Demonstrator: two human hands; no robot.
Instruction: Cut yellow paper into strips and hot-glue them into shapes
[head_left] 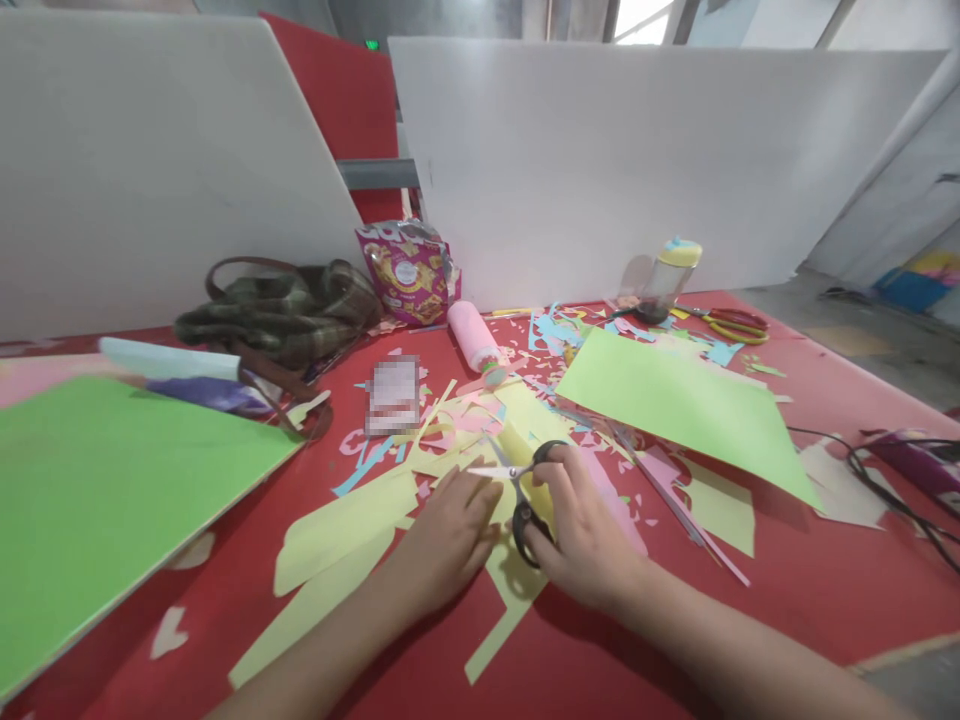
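Note:
My right hand [585, 525] is closed round the black handles of a pair of scissors [526, 512], with fingers through the loops. The scissors' blades are spread and point left, over my left hand's fingertips. My left hand [452, 522] lies just left of the scissors, its fingers bent together; what they hold, if anything, is hidden. Beneath and between the hands is pale yellow paper [517, 580], with a strip reaching toward the front. More yellow paper pieces [337, 525] lie left of my left hand.
Large green sheets lie at left [127, 500] and right [675, 400]. Behind the hands are coloured scraps, a pink bottle [474, 338], a purple snack bag [411, 275], a plaid bag [292, 310], a clear bottle [670, 275] and red-handled scissors [739, 322]. A black cable [874, 480] runs at right.

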